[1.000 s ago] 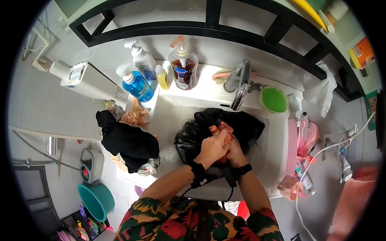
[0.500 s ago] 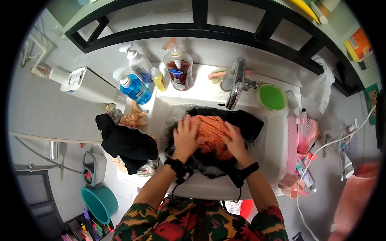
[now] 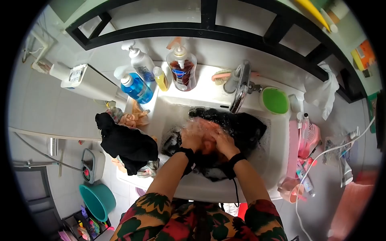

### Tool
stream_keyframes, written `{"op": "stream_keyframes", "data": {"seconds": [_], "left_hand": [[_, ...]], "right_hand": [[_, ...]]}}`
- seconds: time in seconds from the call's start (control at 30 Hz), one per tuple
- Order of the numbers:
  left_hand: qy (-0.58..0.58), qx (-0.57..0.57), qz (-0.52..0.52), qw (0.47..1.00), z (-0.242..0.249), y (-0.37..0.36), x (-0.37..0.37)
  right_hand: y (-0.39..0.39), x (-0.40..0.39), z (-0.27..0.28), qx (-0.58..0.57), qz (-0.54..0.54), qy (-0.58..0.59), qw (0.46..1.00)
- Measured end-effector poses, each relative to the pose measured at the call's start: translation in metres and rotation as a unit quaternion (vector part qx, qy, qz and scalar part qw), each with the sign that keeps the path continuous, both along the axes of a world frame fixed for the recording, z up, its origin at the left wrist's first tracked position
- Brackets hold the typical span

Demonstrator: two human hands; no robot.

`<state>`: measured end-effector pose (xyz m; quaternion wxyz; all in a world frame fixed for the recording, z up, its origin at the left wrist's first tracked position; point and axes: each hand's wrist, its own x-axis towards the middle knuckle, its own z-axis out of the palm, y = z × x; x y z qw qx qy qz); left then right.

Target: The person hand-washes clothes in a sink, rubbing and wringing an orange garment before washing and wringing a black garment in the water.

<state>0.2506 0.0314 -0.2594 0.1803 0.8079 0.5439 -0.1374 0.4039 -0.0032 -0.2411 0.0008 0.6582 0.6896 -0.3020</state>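
Soapy water stands in the white sink (image 3: pixel 177 188), and both my hands are down in it on an orange cloth (image 3: pixel 207 127). The cloth is mostly under splashing water and blurred. My left hand (image 3: pixel 191 140) presses at its left side, fingers hidden by water and foam. From the right, my right hand (image 3: pixel 226 142) touches the cloth, its fingertips sunk and smeared. Around and under the orange cloth spreads a wet black garment (image 3: pixel 245 126). Each wrist wears a black band.
The faucet (image 3: pixel 241 86) reaches over the sink's back edge, beside a green soap dish (image 3: pixel 275 100). Pump bottles, one of blue liquid (image 3: pixel 138 89) and one of dark red (image 3: pixel 183 74), stand at the back left. Black clothing (image 3: pixel 126 144) is heaped on the left rim.
Both my hands have pushed down and closer together, taking the orange cloth from above the surface into the water. Water now splashes over it. The view has shifted slightly.
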Motion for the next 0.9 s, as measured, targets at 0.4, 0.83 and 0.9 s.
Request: {"op": "stream_keyframes", "data": {"seconds": [0.4,0.83,0.9], "left_hand": [[-0.377,0.024,0.146,0.914,0.023,-0.035,-0.037],[-0.645,-0.563,0.443,0.268,0.154,-0.024,-0.028],[-0.697,-0.560,0.307,0.326,0.163,-0.028,-0.024]], "right_hand": [[-0.029,0.027,0.033,0.032,-0.182,0.011,0.983],[-0.051,-0.041,0.273,0.125,-0.233,0.634,0.726],[-0.061,-0.051,0.291,0.153,-0.209,0.628,0.733]]}}
